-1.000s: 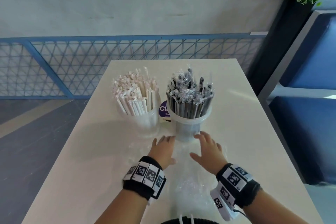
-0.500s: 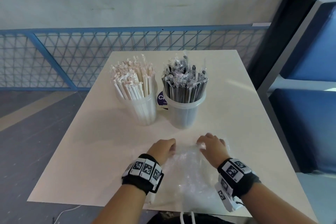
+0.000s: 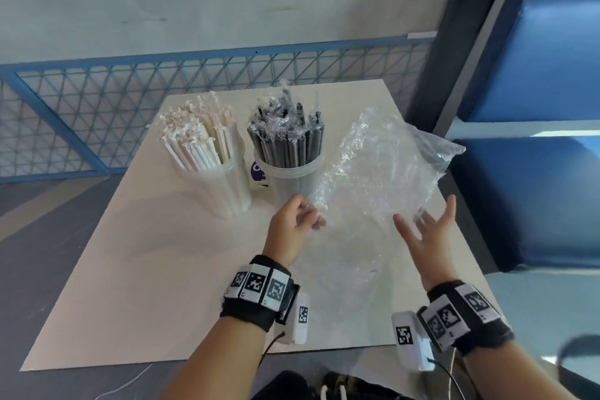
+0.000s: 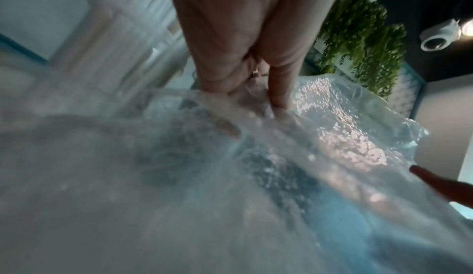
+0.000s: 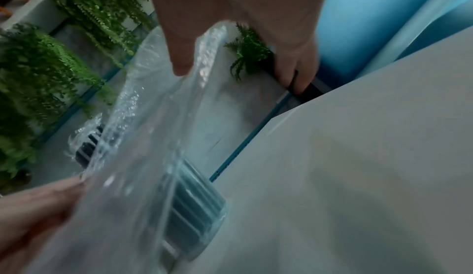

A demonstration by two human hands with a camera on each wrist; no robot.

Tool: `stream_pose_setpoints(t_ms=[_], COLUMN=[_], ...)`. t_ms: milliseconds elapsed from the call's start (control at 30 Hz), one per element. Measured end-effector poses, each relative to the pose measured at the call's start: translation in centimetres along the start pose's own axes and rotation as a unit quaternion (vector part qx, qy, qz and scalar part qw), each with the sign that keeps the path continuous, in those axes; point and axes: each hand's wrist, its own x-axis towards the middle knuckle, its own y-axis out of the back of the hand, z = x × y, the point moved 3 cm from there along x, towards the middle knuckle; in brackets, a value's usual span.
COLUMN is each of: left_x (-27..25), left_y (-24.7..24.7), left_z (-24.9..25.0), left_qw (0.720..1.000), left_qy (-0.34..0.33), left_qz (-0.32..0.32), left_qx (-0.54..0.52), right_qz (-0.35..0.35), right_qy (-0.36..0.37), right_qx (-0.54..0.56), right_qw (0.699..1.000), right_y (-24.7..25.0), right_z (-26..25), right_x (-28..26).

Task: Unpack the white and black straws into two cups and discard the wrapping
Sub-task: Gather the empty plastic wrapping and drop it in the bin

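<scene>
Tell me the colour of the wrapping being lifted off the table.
The wrapping is clear, colourless, crinkly plastic; the head view shows it best.

head: high, looking down at table (image 3: 130, 269) | wrists: close, along fingers | shared: wrapping (image 3: 373, 172)

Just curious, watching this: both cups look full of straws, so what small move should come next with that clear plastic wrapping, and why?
Probably close the open right hand on the crinkled clear plastic wrapping and bunch it up. Only the left hand pinches it, lifted and spread wide; white and black straws already stand in their cups.
</scene>
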Motion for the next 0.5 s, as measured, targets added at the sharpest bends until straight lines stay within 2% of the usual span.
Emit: stream_pose_setpoints(t_ms=[67,167,267,367,500], left_x=[0.2,0.5,0.5,0.7,0.5], left_y=[-1.1,-2.5,-3.3,-3.3,-2.7], left_z=[0.6,1.0,1.6,2.3,2.2], left_qw=[0.999,1.0,0.998,0.992,0.982], left_qy=[-0.003,-0.004,-0.043,-0.053,-0.026], left_qz=[0.005,0.0,-0.047,-0.111,-0.19], left_qx=[-0.033,-0.031,-0.003,0.017,0.003], right_qz=[-0.064,-0.068,-0.032,-0.007,-0.066], right_qy=[0.007,0.063,0.09,0.099,0.109], right_qx=[-0.009,-0.045,-0.026,-0.02,-0.098], right_qw=[0.998,0.995,0.995,0.995,0.987], right_y=[-0.2,-0.3,0.7,1.5,1.7], right_z=[0.4,0.9,0.7,0.3,0.4], right_x=[-0.9,-1.6,-2.3,-3.3,-4.8])
